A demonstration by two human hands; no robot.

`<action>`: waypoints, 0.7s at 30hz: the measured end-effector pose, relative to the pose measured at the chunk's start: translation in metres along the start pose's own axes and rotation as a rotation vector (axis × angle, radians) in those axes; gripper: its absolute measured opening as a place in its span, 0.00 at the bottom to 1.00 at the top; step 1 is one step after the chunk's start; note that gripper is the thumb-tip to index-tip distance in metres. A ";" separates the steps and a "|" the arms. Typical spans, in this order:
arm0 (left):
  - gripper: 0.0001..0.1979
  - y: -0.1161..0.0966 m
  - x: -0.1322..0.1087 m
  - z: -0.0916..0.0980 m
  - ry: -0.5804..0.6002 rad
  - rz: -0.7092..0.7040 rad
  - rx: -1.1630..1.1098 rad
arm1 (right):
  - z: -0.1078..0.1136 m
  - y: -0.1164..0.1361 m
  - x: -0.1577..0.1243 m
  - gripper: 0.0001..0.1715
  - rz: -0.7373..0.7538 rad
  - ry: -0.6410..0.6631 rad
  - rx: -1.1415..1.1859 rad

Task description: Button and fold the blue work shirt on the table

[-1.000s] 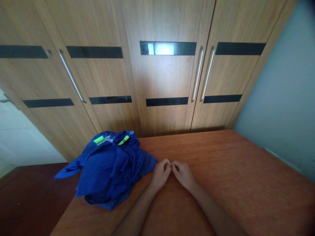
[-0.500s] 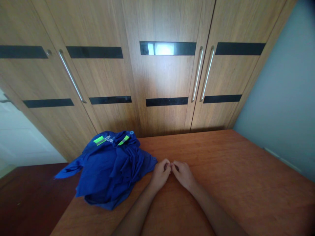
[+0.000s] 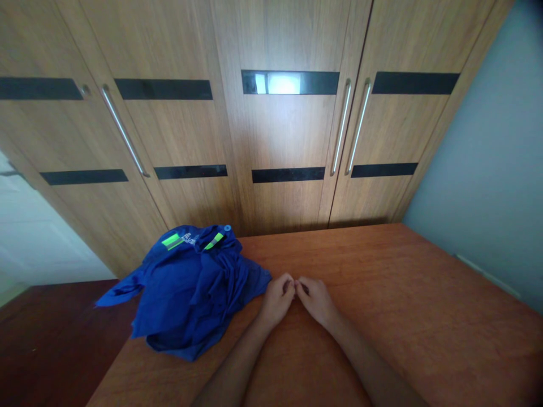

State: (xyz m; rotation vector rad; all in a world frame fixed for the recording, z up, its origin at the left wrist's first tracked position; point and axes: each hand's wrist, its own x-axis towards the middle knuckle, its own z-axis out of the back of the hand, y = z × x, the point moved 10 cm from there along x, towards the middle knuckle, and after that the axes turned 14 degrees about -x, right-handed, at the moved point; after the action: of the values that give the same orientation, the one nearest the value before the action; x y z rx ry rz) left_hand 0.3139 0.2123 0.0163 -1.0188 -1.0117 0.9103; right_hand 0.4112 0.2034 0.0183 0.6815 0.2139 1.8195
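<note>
My left hand (image 3: 279, 295) rests on the wooden table with its fingers curled in. Opposite it, my right hand (image 3: 315, 299) lies in the same curled pose, and the fingertips of the two hands meet. No object shows in either hand. Just left of my left hand is a crumpled blue work garment (image 3: 186, 299) with yellow-green reflective strips, white lettering and a round button. A corner of its cloth reaches close to my left hand; whether they touch I cannot tell.
The reddish-brown tabletop (image 3: 407, 294) runs up to a wooden wardrobe (image 3: 284, 130) with long metal handles. Part of the garment hangs over the table's left edge. A pale wall (image 3: 479, 181) borders the right side, and a white door (image 3: 38, 237) stands at far left.
</note>
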 end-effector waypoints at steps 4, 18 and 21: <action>0.11 -0.002 -0.001 0.000 0.005 -0.008 -0.003 | 0.002 0.002 -0.001 0.19 -0.001 0.000 0.003; 0.10 -0.004 -0.002 -0.001 0.016 -0.025 0.013 | 0.002 0.002 -0.001 0.18 -0.005 0.008 0.008; 0.11 -0.004 -0.002 -0.001 0.016 -0.027 0.020 | 0.001 0.001 0.000 0.18 -0.007 0.006 0.011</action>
State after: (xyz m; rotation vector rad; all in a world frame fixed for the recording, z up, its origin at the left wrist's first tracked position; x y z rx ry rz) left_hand 0.3148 0.2091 0.0194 -0.9917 -0.9987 0.8880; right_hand 0.4116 0.2026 0.0196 0.6823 0.2304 1.8151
